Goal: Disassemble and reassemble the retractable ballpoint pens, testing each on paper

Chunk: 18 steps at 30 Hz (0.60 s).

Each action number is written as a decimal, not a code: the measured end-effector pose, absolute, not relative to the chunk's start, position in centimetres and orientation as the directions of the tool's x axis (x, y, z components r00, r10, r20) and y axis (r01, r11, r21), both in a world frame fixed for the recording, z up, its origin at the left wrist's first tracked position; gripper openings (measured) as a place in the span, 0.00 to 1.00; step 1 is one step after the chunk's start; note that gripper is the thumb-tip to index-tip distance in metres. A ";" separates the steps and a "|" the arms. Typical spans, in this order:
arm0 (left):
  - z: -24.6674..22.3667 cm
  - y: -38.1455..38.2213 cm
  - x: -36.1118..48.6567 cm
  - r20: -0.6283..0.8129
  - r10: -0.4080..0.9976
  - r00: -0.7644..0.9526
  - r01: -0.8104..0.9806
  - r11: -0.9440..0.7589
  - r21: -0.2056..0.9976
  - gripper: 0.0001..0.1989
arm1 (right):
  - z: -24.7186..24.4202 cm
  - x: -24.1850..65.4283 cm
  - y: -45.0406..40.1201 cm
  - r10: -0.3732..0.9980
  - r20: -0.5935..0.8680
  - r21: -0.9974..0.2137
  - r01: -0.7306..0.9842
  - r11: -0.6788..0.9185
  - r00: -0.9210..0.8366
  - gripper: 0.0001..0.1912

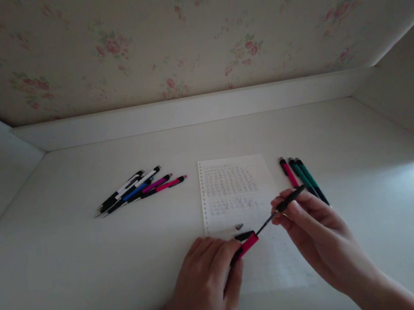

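Note:
My left hand (209,283) pinches the pink barrel (249,244) of a pen above the lower part of a lined sheet of paper (232,172). In my right hand (320,236), thumb and fingers close on a dark, tapered pen part (290,198). A thin dark rod (266,223) runs between that part and the open end of the pink barrel. Beside my left fingertips is a black piece (244,235); whether it touches the barrel I cannot tell. A small silver cone tip (239,227) lies on the paper just beyond it.
Left of the paper, several pens (135,190) in black, white, blue, purple and pink lie fanned out. To its right are a pink pen (288,172) and two green pens (308,176), partly behind my right hand. White panels and a floral wall (175,41) border the white table (73,271).

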State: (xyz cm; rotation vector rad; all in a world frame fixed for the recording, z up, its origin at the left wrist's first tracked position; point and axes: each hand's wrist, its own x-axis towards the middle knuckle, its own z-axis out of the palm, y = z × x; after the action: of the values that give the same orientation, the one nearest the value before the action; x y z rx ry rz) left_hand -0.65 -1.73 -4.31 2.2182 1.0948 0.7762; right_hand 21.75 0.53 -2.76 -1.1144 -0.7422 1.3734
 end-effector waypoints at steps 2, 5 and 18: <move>-4.3 -1.7 -0.6 0.261 0.825 0.501 0.513 -0.526 0.678 0.11 | -2.9 21.7 0.4 0.979 -0.183 -0.939 -0.311 -0.148 0.088 0.07; -4.2 -1.7 -0.5 0.271 0.825 0.495 0.514 -0.530 0.674 0.11 | -2.9 21.5 0.2 0.991 -0.133 -0.977 -0.174 -0.126 0.028 0.07; -4.0 -1.6 -0.6 0.280 0.830 0.483 0.502 -0.524 0.688 0.12 | -2.3 20.2 -0.4 0.987 -0.101 -0.994 -0.019 -0.104 -0.128 0.06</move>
State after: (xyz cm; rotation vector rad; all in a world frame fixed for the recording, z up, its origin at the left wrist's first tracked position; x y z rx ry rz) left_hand -0.59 -1.59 -3.97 2.2054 1.0971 0.8217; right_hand 20.23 -0.41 -2.29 -1.2029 -1.2327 1.3921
